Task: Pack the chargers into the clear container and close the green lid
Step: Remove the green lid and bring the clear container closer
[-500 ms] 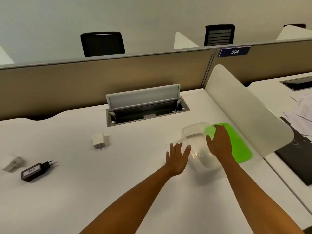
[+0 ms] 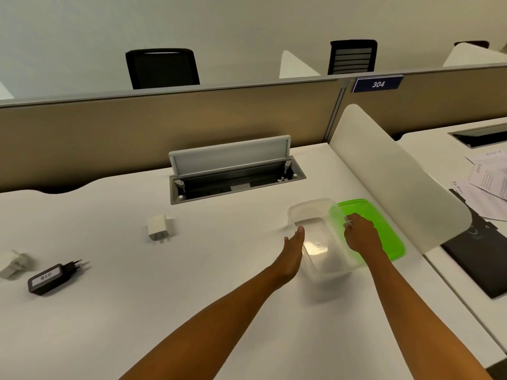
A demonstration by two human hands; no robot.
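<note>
The clear container (image 2: 310, 215) stands open and empty on the white desk, right of centre. Behind its right wall lies the green lid (image 2: 384, 229), flat on the desk. My right hand (image 2: 360, 234) curls over the container's right rim, fingers pinched on it. My left hand (image 2: 293, 252) rests edge-on against the container's left wall, fingers straight. A white cube charger (image 2: 158, 228) lies at the desk's middle left. Near the left edge sit a black charger with a white label (image 2: 53, 277) and a pale grey charger (image 2: 15, 264).
An open cable hatch (image 2: 233, 174) is sunk in the desk behind the container. A white curved divider (image 2: 397, 182) stands right of the lid. A tan partition (image 2: 164, 133) runs along the back. Papers (image 2: 485, 176) and a black folder (image 2: 477, 256) lie on the neighbouring desk.
My right hand has come off the lid and onto the container's right rim. My left hand has closed in against the left wall. The container has straightened upright on the desk.
</note>
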